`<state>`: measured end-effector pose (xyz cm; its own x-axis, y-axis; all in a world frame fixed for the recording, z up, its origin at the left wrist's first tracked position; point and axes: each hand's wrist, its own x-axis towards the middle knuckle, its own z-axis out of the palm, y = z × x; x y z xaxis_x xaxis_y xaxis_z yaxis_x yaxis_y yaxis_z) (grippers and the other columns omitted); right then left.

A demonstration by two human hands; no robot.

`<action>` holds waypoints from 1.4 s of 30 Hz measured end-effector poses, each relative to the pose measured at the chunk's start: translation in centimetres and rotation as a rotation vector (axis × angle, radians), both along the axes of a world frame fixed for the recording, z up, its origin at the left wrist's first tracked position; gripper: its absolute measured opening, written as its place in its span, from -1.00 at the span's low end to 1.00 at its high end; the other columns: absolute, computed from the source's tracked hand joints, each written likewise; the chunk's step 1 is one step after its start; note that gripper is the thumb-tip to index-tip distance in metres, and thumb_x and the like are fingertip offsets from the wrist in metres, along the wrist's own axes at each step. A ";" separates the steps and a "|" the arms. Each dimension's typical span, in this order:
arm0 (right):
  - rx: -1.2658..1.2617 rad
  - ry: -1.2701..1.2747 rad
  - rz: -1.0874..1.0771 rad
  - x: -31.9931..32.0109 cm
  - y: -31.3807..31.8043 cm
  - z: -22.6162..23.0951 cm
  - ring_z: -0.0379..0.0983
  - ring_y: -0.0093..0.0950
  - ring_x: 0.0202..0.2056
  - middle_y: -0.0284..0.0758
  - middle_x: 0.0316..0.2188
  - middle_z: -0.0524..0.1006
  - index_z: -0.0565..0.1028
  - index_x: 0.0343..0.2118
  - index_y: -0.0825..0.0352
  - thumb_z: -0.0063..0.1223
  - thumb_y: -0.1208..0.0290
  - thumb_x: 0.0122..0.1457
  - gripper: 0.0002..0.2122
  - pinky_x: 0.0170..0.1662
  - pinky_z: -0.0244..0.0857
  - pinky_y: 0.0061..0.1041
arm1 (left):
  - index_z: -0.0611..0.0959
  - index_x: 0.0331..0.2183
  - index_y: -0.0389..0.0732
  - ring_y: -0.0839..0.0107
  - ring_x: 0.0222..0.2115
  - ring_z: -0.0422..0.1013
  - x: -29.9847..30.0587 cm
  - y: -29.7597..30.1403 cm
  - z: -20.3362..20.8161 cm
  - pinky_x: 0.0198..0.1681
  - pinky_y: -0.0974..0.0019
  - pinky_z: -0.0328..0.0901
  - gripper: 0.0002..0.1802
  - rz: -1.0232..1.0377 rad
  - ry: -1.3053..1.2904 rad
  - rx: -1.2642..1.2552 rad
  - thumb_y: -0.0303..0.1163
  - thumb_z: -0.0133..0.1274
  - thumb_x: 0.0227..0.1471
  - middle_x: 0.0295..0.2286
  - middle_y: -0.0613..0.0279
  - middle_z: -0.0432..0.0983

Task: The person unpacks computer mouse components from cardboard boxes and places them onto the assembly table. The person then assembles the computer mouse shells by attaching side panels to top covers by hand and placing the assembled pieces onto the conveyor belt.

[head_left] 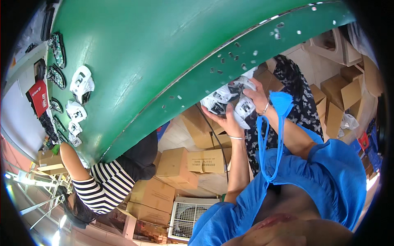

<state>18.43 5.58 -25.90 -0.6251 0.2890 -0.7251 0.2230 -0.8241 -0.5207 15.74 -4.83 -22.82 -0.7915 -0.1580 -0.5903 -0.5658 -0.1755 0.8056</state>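
Note:
Just off the front edge of the green table, both my hands are on a bundle of white-and-black footwear [245,107], which looks like a pair of sandals. My left hand [228,126] grips it from below, thumb and fingers around the near side. My right hand [259,98] is closed on its right side, fingers bent over the top. Part of the bundle is hidden by my fingers, so its exact shape is unclear. Farther left on the green table [164,45] lie similar white-and-black pieces [82,84] in a row, beside dark patterned sandals [57,49].
Small dark and pale chips [231,54] dot the table's front strip, outside a metal seam. A co-worker in a striped shirt [107,184] is at the left end. Cardboard boxes [174,166] and a white fan unit [189,217] stand below; open cartons [340,88] are at right.

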 end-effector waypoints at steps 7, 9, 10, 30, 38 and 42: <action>0.086 0.202 -0.126 1.7 2.1 8.3 0.34 -0.32 -0.01 -0.09 0.04 0.31 0.26 0.02 0.54 0.13 0.23 -0.14 -0.34 0.07 0.21 -0.36 | -0.15 0.21 -0.16 0.22 0.16 -0.12 1.1 2.0 8.1 0.20 0.17 -0.17 0.00 -0.224 0.090 -0.079 -0.56 0.09 -0.15 0.18 0.06 -0.21; 0.153 0.333 -0.115 1.4 3.4 12.1 0.32 -0.36 0.01 -0.13 0.05 0.31 0.21 0.06 0.49 0.13 0.23 -0.04 -0.36 0.07 0.21 -0.38 | -0.18 0.21 -0.16 0.21 0.15 -0.10 1.2 2.6 11.0 0.19 0.16 -0.16 0.01 -0.208 0.065 0.056 -0.54 0.10 -0.13 0.17 0.05 -0.20; 0.090 0.235 -0.152 1.7 3.5 13.6 0.33 -0.36 0.00 -0.13 0.05 0.31 0.21 0.07 0.49 0.09 0.22 0.00 -0.38 0.06 0.23 -0.39 | -0.20 0.21 -0.15 0.20 0.15 -0.08 1.1 2.7 12.6 0.19 0.16 -0.15 0.02 -0.272 0.084 0.014 -0.52 0.11 -0.12 0.17 0.05 -0.18; 0.515 0.682 -0.322 -14.0 13.0 33.8 0.34 -0.39 -0.02 -0.15 -0.01 0.36 0.20 0.07 0.46 0.02 0.31 0.01 -0.44 0.06 0.22 -0.38 | -0.08 0.21 -0.08 0.26 0.16 -0.09 -16.0 13.1 31.1 0.19 0.23 -0.14 0.05 -0.394 0.523 0.186 -0.58 0.16 -0.22 0.16 0.12 -0.14; 0.442 0.691 -0.206 -31.8 24.0 33.6 0.36 -0.45 -0.06 -0.25 -0.08 0.41 0.26 0.02 0.38 -0.07 0.30 0.07 -0.55 0.02 0.23 -0.43 | -0.06 0.21 0.06 0.14 0.06 0.06 -32.5 23.1 32.7 0.11 0.19 0.06 0.09 -0.279 0.563 0.120 -0.53 0.21 -0.27 0.07 -0.05 -0.11; 0.333 0.717 -0.261 -43.1 28.6 33.8 0.38 -0.57 -0.22 -0.36 -0.22 0.46 0.35 -0.04 0.36 0.01 0.30 0.06 -0.60 -0.15 0.30 -0.55 | -0.04 0.20 0.06 0.16 0.03 0.10 -43.5 27.7 33.0 0.06 0.21 0.12 0.08 -0.270 0.611 0.141 -0.52 0.21 -0.28 0.05 -0.08 -0.11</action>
<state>-24.70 34.14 7.93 -0.7857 0.6181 -0.0272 -0.4329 -0.5807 -0.6895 -27.77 22.88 10.20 -0.9901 0.1378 -0.0257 -0.0558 -0.2189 0.9741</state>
